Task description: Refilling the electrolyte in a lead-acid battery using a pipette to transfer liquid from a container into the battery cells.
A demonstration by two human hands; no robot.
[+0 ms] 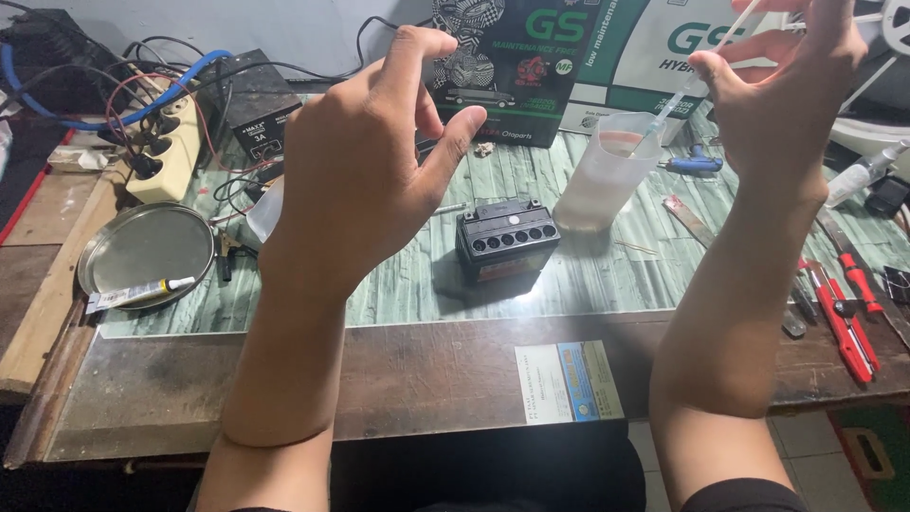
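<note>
Hands raised above the worktop [284,379]: the right hand [782,90] pinches a slender clear syringe-like tube [697,71] between thumb and fingertips, its long axis slanting from upper right down to lower left, with the tip inside the translucent plastic cup [602,175]. The left hand [365,161] hangs empty, fingers loosely curled and spread. A small black battery [505,239] with a row of six open filler holes sits at mid-worktop, below and between the two hands, its row running left to right; the cup stands just beside its right rear corner. The tube's tip therefore lies up and right of the holes, and the right hand is the nearer.
</note>
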